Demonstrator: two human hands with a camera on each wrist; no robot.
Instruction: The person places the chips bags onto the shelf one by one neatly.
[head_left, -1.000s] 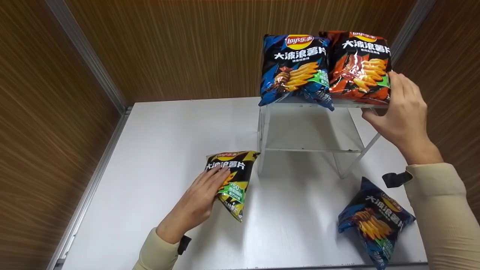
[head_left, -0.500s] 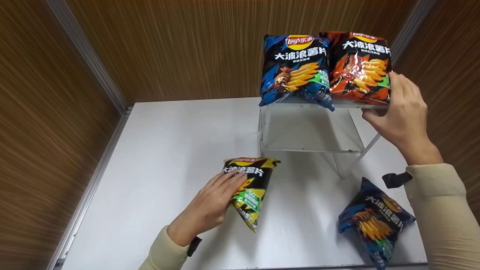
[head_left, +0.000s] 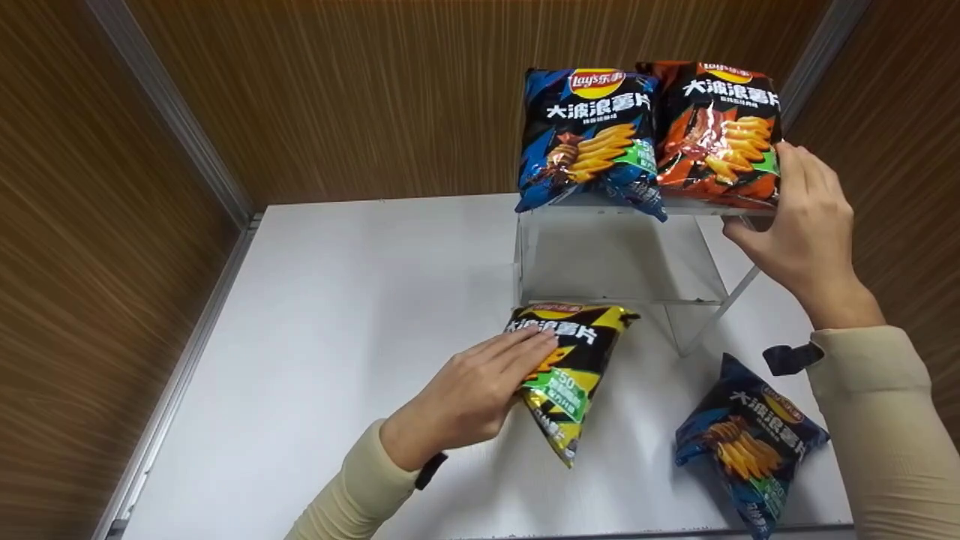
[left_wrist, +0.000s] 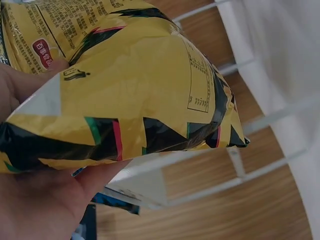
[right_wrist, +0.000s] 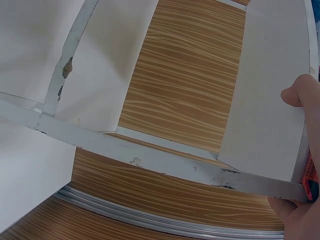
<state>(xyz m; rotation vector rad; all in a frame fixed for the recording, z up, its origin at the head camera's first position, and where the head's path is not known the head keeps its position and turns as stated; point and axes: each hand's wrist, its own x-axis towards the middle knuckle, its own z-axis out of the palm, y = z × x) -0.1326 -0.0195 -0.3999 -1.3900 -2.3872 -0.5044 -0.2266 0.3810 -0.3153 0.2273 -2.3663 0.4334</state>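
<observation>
My left hand grips a yellow-and-black bag of potato chips from its left side, fingers across the printed front. In the left wrist view the chip bag's yellow back fills much of the picture, with the thumb against it. The bag is held in front of the white two-tier rack, overlapping its lower left. My right hand holds the rack's top right corner, thumb under the top shelf and fingers up beside a red chip bag. Left of that stands a blue chip bag.
Another blue chip bag lies on the white tabletop at the front right, near the right sleeve. Wood-grain panels enclose the back and sides, joined by metal corner strips.
My left hand has carried the yellow chip bag to the right, from left of the rack to in front of it. The right hand and the other bags stay put.
</observation>
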